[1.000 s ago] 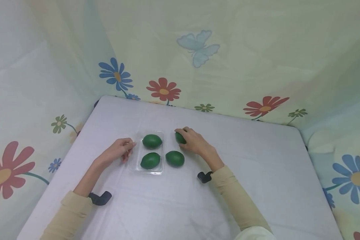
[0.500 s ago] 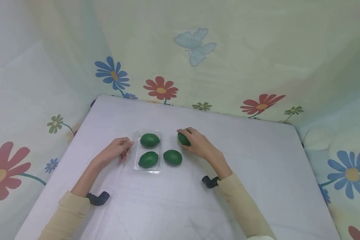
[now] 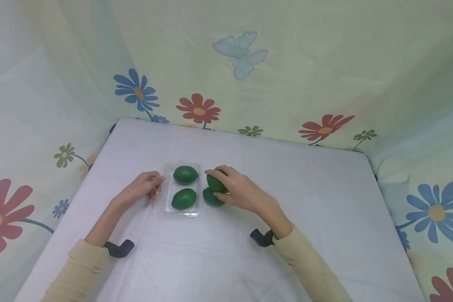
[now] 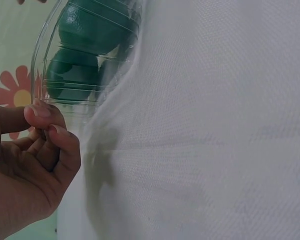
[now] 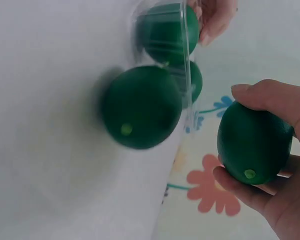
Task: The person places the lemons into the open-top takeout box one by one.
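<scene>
Green lime (image 3: pixel 216 183) is grasped by the right hand (image 3: pixel 238 191) just right of the clear tray (image 3: pixel 162 205), above a loose lime (image 3: pixel 211 197). Tray's left rim is pinched by the left hand (image 3: pixel 141 189); two limes (image 3: pixel 185 174) lie inside.

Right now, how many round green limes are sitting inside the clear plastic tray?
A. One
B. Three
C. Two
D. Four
C: two round green limes lie inside the clear plastic tray; a third lime sits on the white table, and the right hand holds a fourth lime.
</scene>
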The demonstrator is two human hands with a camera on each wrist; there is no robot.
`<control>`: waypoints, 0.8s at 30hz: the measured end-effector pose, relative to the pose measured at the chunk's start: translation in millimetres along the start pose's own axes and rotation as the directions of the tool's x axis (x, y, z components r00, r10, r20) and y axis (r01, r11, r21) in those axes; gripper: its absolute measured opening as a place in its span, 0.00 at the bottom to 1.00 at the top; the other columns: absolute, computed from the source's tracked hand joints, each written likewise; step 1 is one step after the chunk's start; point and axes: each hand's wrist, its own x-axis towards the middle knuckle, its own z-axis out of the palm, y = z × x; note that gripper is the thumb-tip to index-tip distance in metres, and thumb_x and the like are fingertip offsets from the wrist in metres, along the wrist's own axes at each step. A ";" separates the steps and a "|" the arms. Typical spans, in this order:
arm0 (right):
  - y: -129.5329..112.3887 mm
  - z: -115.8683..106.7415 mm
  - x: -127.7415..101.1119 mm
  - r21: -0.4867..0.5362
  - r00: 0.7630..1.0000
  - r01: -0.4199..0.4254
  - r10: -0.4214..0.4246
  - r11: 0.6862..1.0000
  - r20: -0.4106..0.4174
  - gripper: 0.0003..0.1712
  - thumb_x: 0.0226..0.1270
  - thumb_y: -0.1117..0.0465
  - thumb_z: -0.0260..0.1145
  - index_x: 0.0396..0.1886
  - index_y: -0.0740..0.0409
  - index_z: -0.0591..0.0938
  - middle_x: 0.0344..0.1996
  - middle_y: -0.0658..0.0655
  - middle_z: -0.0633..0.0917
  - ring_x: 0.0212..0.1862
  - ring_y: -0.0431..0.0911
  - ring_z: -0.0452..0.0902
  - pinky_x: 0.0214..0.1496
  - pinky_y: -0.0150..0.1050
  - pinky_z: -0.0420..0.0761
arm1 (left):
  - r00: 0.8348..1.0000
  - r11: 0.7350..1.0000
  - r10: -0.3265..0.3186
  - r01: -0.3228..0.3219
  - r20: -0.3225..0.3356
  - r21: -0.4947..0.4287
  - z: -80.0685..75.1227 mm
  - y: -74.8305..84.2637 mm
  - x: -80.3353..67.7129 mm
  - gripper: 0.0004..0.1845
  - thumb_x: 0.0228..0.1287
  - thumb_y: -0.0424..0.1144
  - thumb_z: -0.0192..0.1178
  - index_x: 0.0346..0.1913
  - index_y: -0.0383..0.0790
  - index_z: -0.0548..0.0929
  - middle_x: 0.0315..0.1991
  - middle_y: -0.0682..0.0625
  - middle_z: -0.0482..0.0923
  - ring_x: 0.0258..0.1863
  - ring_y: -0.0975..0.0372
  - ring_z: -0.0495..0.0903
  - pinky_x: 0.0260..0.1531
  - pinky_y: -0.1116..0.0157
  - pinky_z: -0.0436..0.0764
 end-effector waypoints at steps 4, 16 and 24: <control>-7.4 9.3 25.9 0.019 0.999 0.013 -0.014 1.000 0.035 0.37 0.65 0.59 0.76 0.72 0.52 0.73 0.62 0.60 0.78 0.59 0.52 0.79 0.58 0.45 0.84 | 1.000 0.999 -0.001 0.001 0.006 -0.032 -0.3 -3.4 0.3 0.18 0.82 0.44 0.51 0.37 0.31 0.72 0.22 0.49 0.71 0.18 0.61 0.72 0.24 0.65 0.75; -14.5 38.3 62.9 0.004 0.987 0.013 -0.013 1.000 0.158 0.36 0.69 0.57 0.73 0.74 0.50 0.71 0.67 0.60 0.75 0.65 0.52 0.75 0.65 0.45 0.80 | 1.000 0.999 0.015 -0.015 0.012 -0.032 4.8 -1.2 9.2 0.18 0.82 0.45 0.51 0.35 0.33 0.72 0.21 0.50 0.71 0.16 0.61 0.71 0.22 0.66 0.73; -16.6 39.0 67.8 -0.004 0.988 0.044 -0.043 0.999 0.149 0.36 0.69 0.56 0.73 0.74 0.50 0.71 0.66 0.61 0.76 0.64 0.53 0.75 0.64 0.46 0.80 | 1.000 1.000 0.001 -0.001 -0.007 -0.024 -1.7 -3.1 4.9 0.17 0.82 0.43 0.50 0.34 0.34 0.72 0.20 0.50 0.71 0.16 0.60 0.71 0.22 0.65 0.73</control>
